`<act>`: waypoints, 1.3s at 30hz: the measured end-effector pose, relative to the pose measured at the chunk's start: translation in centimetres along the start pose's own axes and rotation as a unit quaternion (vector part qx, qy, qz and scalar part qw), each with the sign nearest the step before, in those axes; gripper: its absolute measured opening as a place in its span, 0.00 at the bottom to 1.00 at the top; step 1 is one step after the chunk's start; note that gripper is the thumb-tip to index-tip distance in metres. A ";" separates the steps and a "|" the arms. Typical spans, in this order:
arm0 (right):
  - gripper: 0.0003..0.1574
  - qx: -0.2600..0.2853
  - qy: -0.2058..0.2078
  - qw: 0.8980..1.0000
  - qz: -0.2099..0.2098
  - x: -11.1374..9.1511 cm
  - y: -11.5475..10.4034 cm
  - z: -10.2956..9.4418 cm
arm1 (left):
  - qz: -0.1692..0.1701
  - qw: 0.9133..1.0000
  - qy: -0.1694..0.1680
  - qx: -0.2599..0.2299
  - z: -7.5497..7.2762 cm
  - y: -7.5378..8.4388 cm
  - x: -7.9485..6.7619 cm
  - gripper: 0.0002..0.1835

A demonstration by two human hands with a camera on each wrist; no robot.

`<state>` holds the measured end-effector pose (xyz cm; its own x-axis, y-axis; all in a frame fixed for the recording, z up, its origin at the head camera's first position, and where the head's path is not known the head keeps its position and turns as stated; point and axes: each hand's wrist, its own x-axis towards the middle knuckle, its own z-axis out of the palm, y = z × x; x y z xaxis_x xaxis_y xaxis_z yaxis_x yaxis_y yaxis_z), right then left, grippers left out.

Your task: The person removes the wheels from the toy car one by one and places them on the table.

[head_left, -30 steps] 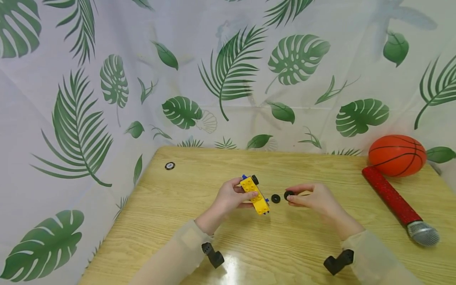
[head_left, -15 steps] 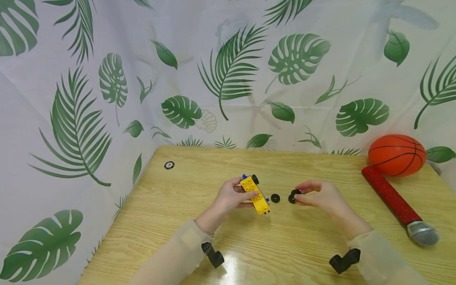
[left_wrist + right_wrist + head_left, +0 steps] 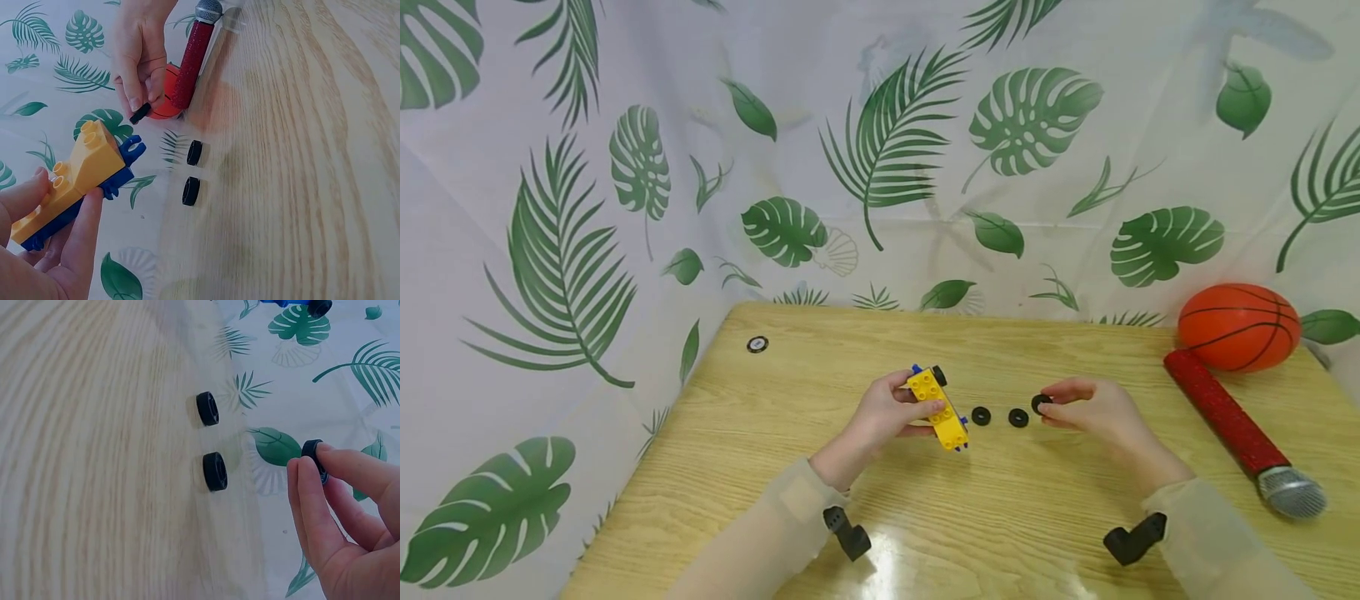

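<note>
My left hand (image 3: 883, 414) holds a yellow and blue toy brick car (image 3: 951, 429), thumb on top and fingers beneath. One black wheel (image 3: 940, 376) is fitted at the car's far right side; blue clips stick out at the nearer end, seen in the left wrist view (image 3: 132, 149). To the right, my right hand (image 3: 1093, 410) pinches a small black wheel (image 3: 309, 450) between thumb and fingertips, just above the table. Between the hands two loose black wheels lie flat on the wood, one nearer the car (image 3: 981, 416) and the other wheel (image 3: 1018, 417) nearer my right hand.
A red glittery microphone (image 3: 1228, 412) with a silver head lies at the right of the wooden table (image 3: 820, 350). Behind it sits an orange ball with basketball lines (image 3: 1238, 327). A round black and white chip (image 3: 757, 344) is at the far left. Leaf-printed cloth (image 3: 917, 208) hangs behind.
My right hand has moved right, leaving a second wheel on the table and still pinching another. My left hand and the toy car have stayed nearly still.
</note>
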<state>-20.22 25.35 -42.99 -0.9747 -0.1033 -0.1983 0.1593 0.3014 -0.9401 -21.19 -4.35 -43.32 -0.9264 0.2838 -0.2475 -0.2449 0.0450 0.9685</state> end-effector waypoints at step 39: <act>0.32 0.109 -0.018 0.992 0.057 2.4 4.9 -2.6 | -0.006 1.000 0.011 -0.001 -0.5 -0.2 0.0 0.31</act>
<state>-22.13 29.01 -47.36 -0.9425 -0.1158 -0.3135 0.3028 0.1013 -0.9477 -21.31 -4.80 -43.51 -0.9290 0.2629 -0.2604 -0.2574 0.0464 0.9652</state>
